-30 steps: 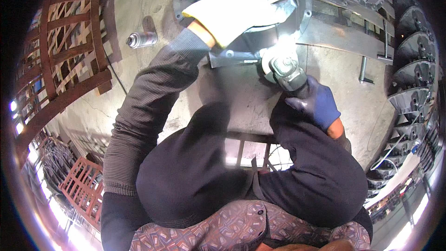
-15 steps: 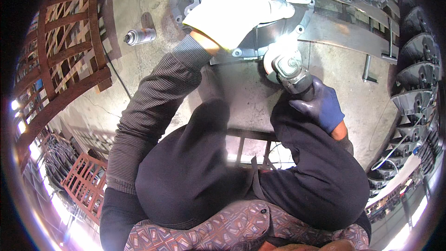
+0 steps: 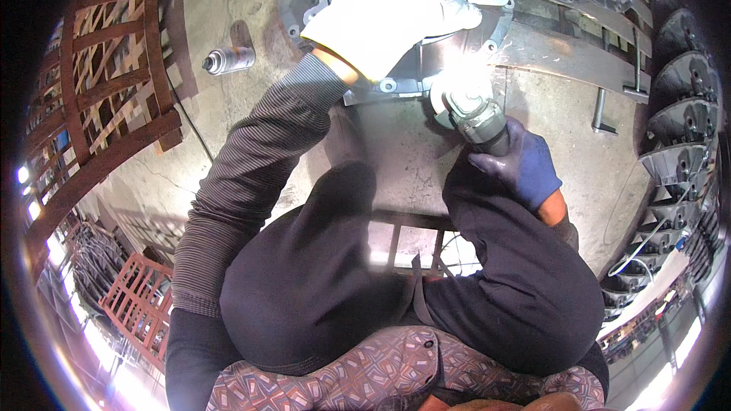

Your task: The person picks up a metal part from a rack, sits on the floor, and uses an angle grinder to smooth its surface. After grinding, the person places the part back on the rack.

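My left hand (image 3: 384, 19), in a white glove washed out by glare, grips the upper part of a grey metal casting (image 3: 411, 80) with bolt holes along its flange. Its fingers reach right across the casting's opening, their tips partly lost in the brightness. In my right hand (image 3: 525, 164), gloved in blue, is an angle grinder (image 3: 481, 120), held by its dark body. The grinder's head is at the lower right edge of the casting, where a very bright patch hides the exact contact. Small sparks show to the right of it.
A spray can (image 3: 228, 60) lies on the concrete floor at left, near a brown metal rack (image 3: 145, 76). Flat metal plates (image 3: 571, 53) and a steel bar handle (image 3: 601, 114) are at right, beside a row of stacked grey castings (image 3: 678, 133).
The grinder and my right hand have shifted slightly up and left, and the grinder's head has tilted. Sparks now show at right. My left hand stays almost in place.
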### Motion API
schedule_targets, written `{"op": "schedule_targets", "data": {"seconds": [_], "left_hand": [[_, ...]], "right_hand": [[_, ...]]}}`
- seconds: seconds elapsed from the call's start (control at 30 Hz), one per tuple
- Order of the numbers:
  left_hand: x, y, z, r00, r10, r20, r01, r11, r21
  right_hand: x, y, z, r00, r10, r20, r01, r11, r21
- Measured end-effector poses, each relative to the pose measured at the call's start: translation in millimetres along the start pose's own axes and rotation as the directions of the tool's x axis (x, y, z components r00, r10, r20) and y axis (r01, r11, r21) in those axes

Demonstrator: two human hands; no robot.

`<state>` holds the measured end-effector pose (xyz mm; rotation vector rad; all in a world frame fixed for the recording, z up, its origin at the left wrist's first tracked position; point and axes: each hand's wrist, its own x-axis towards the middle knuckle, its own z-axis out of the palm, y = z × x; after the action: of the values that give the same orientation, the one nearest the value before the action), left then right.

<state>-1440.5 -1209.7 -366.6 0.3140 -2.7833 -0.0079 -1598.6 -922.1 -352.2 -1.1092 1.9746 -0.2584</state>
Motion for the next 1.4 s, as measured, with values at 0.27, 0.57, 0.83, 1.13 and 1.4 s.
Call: {"op": "schedule_targets", "data": {"seconds": [0.27,0.57,0.83,1.13,1.4], "left_hand": [[0.5,-4.1,0.3,0.997,-0.029,0.077,0.032,0.999,-0.038],[-3.5,-47.2,-3.4,0.934,0.27,0.234,-0.315,0.931,0.184],[3.3,-10.3,7.0,0.997,0.034,0.067,-0.031,0.998,-0.05],[-6.9,-19.9,9.6,0.992,-0.025,0.121,0.028,0.999,-0.025],[-1.8,-11.2,-5.4,0.957,-0.084,0.279,0.11,0.991,-0.08]], "right_hand": [[-16.9,21.5,-6.0,1.0,0.027,-0.014,-0.026,0.999,0.034],[-18.7,25.7,-5.5,0.997,0.064,-0.034,-0.062,0.996,0.072],[-13.7,23.5,-5.3,1.0,0.025,-0.008,-0.024,0.997,0.077],[-6.7,14.1,1.8,0.998,-0.05,0.047,0.049,0.998,0.032],[2.8,8.5,7.4,0.997,-0.054,0.063,0.052,0.998,0.036]]}}
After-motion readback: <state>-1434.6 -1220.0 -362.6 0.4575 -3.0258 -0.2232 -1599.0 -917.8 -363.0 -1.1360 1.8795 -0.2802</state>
